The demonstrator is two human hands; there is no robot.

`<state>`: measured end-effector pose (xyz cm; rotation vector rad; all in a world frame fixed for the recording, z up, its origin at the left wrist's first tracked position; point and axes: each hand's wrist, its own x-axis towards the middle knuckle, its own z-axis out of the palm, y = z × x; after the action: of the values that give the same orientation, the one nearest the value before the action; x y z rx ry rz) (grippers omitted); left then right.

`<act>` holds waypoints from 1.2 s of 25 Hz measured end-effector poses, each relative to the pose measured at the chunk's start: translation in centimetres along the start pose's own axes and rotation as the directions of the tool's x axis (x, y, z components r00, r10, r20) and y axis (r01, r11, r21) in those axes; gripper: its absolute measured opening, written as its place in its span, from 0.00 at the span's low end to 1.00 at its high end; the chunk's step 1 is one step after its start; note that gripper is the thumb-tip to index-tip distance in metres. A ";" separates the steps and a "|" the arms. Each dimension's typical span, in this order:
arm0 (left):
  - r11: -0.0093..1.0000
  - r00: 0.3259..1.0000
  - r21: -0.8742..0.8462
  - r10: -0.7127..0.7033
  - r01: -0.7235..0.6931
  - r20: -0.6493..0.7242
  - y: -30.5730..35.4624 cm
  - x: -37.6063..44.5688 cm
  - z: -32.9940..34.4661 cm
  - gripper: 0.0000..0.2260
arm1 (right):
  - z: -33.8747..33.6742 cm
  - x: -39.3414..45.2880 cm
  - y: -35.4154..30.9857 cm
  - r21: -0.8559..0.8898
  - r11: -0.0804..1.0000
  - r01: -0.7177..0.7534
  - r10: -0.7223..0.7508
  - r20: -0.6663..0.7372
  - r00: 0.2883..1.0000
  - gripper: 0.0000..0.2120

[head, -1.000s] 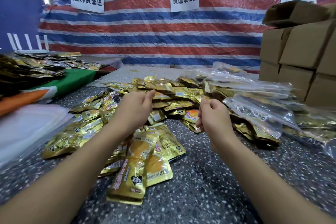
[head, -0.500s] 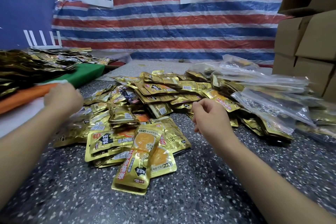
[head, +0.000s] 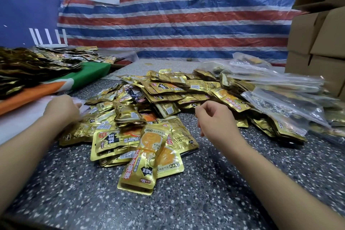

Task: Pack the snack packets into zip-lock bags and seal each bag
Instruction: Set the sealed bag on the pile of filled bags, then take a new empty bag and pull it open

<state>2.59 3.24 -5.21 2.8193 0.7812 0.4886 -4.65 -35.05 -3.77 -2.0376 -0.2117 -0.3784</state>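
A heap of gold snack packets (head: 168, 87) covers the middle of the speckled table (head: 186, 201). One packet bundle (head: 143, 157) lies nearest to me. A stack of empty whitish zip-lock bags (head: 16, 125) sits at the left edge. My left hand (head: 61, 108) rests at that stack's right edge, its fingers hidden behind the back of the hand. My right hand (head: 214, 119) hovers above the packets with loosely curled fingers and holds nothing. Filled clear zip-lock bags (head: 280, 99) are piled on the right.
Cardboard boxes (head: 321, 43) are stacked at the far right. More dark gold packets (head: 28, 67) lie on a green and orange cloth (head: 89, 73) at the left. A striped tarp with paper signs hangs behind. Bare speckled tabletop lies in front of the heap.
My left hand swung from the middle of the packet heap out to the left, onto the stack of empty bags. My right hand stayed over the packets.
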 end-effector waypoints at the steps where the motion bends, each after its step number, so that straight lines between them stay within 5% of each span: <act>1: 0.999 1.000 -0.047 -0.007 0.006 -0.014 -0.2 0.0 0.0 0.15 | 0.0 0.0 0.0 -0.008 1.000 0.004 -0.003 0.006 1.000 0.14; 9: 0.993 0.965 -0.113 -0.005 -0.026 -0.263 -0.7 -0.1 -0.3 0.16 | 0.2 0.0 0.0 -0.045 0.999 0.026 -0.025 0.016 1.000 0.15; 15: 0.927 0.801 -0.116 0.241 -0.358 -0.549 7.0 -2.7 -3.0 0.17 | 0.3 0.2 0.1 -0.055 0.998 0.030 -0.029 0.015 0.999 0.15; 18: 0.791 0.766 -0.304 0.295 -0.531 -0.571 13.6 -6.6 -4.4 0.20 | 0.3 0.2 0.4 -0.029 0.999 0.015 -0.015 0.020 1.000 0.17; 20: 0.609 0.724 -0.434 0.380 -0.664 -0.576 17.6 -10.1 -4.9 0.20 | 0.3 0.5 0.6 0.103 0.993 -0.065 0.062 0.038 0.997 0.20; 24: 0.257 0.524 -0.477 0.612 -0.840 -0.593 21.0 -16.0 -3.8 0.18 | -0.5 1.6 0.7 0.491 0.814 -0.309 0.318 0.068 0.946 0.25; 27: 0.189 0.436 -0.527 0.809 -0.829 -0.395 20.1 -17.4 -1.7 0.17 | -1.1 2.1 1.2 0.598 0.688 -0.412 0.419 0.137 0.898 0.28; 30: 0.183 0.395 -0.586 0.882 -0.790 -0.257 19.1 -17.3 -0.7 0.16 | -1.0 1.9 1.5 0.548 0.702 -0.455 0.474 0.117 0.873 0.19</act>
<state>-2.75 -21.98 -4.31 2.2454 -0.9930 0.5159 -2.55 -36.70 -3.86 -1.4200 0.2048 -0.0126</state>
